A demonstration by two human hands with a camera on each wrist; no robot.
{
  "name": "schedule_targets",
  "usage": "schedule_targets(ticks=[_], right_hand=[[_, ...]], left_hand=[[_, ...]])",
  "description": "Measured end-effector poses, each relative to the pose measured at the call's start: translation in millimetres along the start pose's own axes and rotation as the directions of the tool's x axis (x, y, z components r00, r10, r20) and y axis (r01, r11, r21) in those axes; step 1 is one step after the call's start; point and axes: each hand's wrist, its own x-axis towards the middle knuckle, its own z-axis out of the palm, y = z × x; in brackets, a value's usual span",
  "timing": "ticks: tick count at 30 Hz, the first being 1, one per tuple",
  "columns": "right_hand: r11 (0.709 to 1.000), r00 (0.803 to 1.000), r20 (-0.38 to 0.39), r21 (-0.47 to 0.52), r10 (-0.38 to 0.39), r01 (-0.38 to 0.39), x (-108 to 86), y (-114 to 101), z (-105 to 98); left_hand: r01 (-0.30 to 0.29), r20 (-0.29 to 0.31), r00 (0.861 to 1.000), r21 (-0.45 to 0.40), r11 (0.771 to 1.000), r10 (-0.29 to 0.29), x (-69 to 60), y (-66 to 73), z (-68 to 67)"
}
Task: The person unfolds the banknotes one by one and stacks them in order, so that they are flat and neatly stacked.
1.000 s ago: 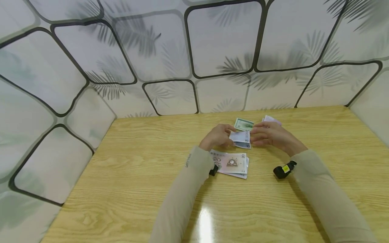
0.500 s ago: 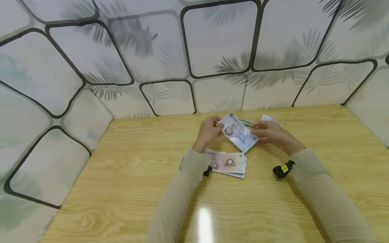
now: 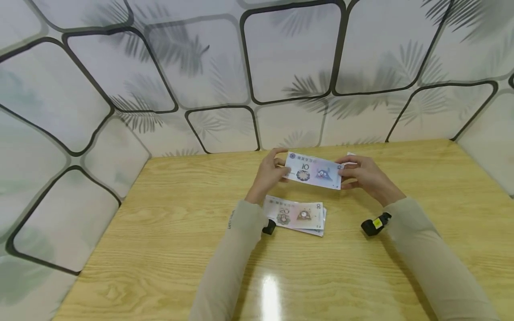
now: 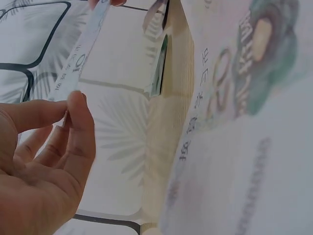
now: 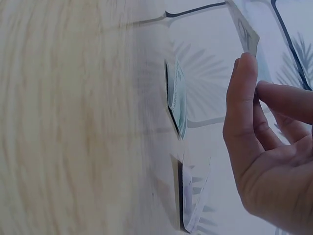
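Both hands are working at one note here: the left hand is pinching one short end of the bluish 10 note, its grip pressing thumb and forefinger onto the paper, and the right hand is pinching the opposite end in just the same way. The note is hanging above the bench, stretching between the two grips and showing its printed face to the head view. Nearer the person, a 20 note is lying over a bluish note, whose edge is peeking out below, and the left sleeve is reaching past that pile. Over in the right wrist view, a green note is resting near the patterned wall, and a pale bent note is sitting just beside it.
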Motion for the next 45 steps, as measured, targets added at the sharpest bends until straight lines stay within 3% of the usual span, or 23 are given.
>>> schedule_targets(ticks=[12,20,22,29,35,45], right_hand=[[0.986,0.997,0.020,0.155,-0.069,0.065,-4.9,3.6,1.1],[0.971,0.996,-0.010,0.221,-0.091,0.091,-7.5,2.3,1.5],[0.968,0.995,-0.017,0.234,-0.094,0.095,-6.7,2.1,1.4],[0.970,0.995,-0.023,0.222,-0.093,0.096,-7.2,2.7,0.7],[0.954,0.987,-0.023,0.252,-0.160,0.161,-8.7,2.9,0.7],[0.974,0.979,-0.057,0.105,-0.196,0.201,-11.9,1.2,2.5]], left_hand=[[-0.037,0.020,0.999,-0.109,0.993,0.040,-6.7,-4.9,-6.4],[-0.079,0.046,0.996,0.052,0.996,0.077,-8.3,-6.6,-12.5],[-0.077,0.046,0.996,0.054,0.996,0.074,-8.6,-5.9,-13.7],[-0.052,0.047,0.998,0.029,0.998,0.050,-10.7,-5.5,-16.0],[-0.053,0.050,0.997,0.021,0.998,0.052,-13.2,-3.4,-16.7],[0.006,0.103,0.995,-0.010,1.000,-0.005,-18.8,-1.3,-21.7]])
